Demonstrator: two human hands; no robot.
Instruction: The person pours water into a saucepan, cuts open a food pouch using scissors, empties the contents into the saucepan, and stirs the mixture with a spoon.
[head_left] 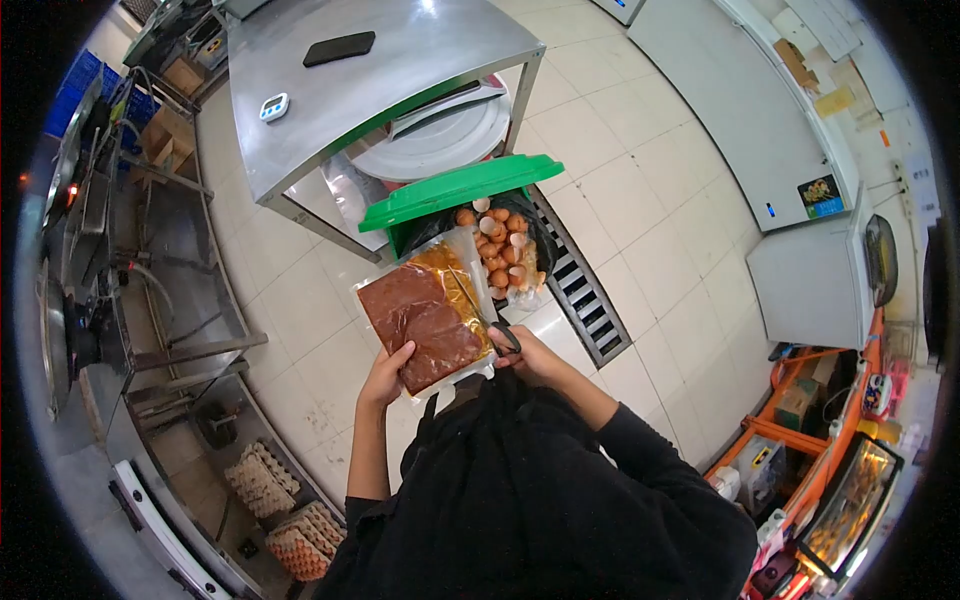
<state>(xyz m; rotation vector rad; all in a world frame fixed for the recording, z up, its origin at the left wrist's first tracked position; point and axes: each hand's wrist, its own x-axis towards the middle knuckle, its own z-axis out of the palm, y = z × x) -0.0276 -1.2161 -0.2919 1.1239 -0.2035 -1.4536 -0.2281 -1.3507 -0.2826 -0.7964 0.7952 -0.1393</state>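
Observation:
My left hand grips the lower left edge of a flat, clear vacuum-sealed bag, thumb on top. Inside the bag is a brown slab, with amber liquid along its right side. My right hand is closed around the black handles of a pair of scissors at the bag's right edge. The scissor blades lie over the amber part of the bag; whether they cut into it, I cannot tell. Just beyond the bag stands a green-lidded bin, its lid tipped up, with broken eggshells in a black liner.
A steel table ahead bears a black phone and a small timer. A floor drain grate runs right of the bin. Egg trays sit on a low shelf at left; a white chest freezer stands at right.

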